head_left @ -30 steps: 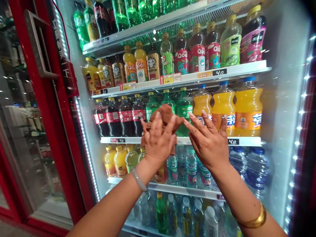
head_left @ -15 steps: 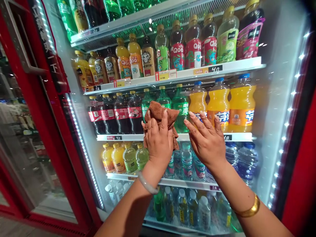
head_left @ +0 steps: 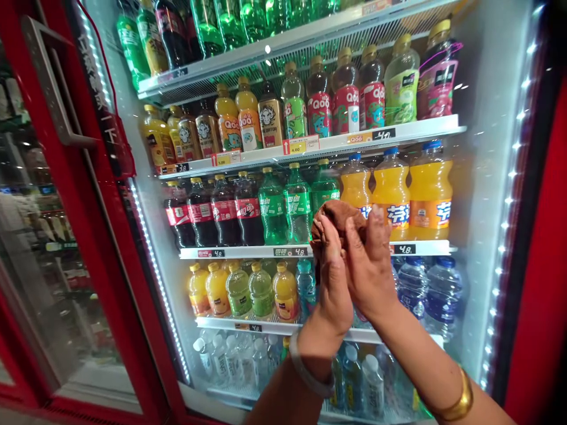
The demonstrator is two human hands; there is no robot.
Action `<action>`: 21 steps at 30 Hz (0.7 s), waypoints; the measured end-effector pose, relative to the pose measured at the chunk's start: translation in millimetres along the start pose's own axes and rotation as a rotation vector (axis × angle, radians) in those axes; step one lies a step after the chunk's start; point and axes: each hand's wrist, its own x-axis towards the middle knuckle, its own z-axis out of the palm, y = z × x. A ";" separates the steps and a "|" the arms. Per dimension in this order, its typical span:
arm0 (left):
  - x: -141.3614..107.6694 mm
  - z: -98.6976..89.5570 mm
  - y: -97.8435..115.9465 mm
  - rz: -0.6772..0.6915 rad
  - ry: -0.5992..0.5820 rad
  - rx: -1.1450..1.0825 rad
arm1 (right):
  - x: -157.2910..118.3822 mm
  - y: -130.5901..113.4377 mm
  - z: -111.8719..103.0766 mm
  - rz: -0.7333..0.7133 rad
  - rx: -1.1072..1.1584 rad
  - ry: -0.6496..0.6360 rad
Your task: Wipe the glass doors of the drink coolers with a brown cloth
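A brown cloth (head_left: 340,213) is bunched up at the fingers of both my hands, in front of the middle shelves of a drinks cooler. My left hand (head_left: 334,289), with a pale bangle at its wrist, holds the cloth from the left. My right hand (head_left: 372,274), with a gold bracelet below it, presses in from the right, its fingers against the cloth. The two palms face each other and touch near the thumbs. Behind the cloth stand green soda bottles (head_left: 297,203) and orange soda bottles (head_left: 390,186), partly covered.
Cola bottles (head_left: 220,211) stand left on the same shelf (head_left: 239,252). Juice bottles (head_left: 239,289) line the shelf below. A red-framed glass door with a metal handle (head_left: 62,94) is at the left. Light strips (head_left: 505,236) run up the cooler's sides.
My left hand has carried the cloth to the right, away from the green bottles. My right hand, spread and apart before, has met it and now touches the cloth.
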 end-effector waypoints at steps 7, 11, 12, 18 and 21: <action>-17.2 -13.7 -18.5 0.008 -0.002 -0.023 | -8.6 -7.3 5.6 -0.068 0.046 -0.010; -13.3 -28.6 -30.3 0.098 -0.028 -0.084 | -7.8 20.9 -12.5 -0.147 -0.094 -0.065; -9.4 -29.8 -32.7 0.117 -0.025 -0.104 | -4.6 26.1 -15.7 -0.143 -0.128 -0.054; 16.7 -5.5 -41.4 0.228 0.113 -0.047 | 18.0 8.6 2.2 0.021 -0.170 0.129; 17.0 8.8 -44.3 0.326 0.199 0.054 | 3.4 3.6 4.3 -0.073 -0.137 0.089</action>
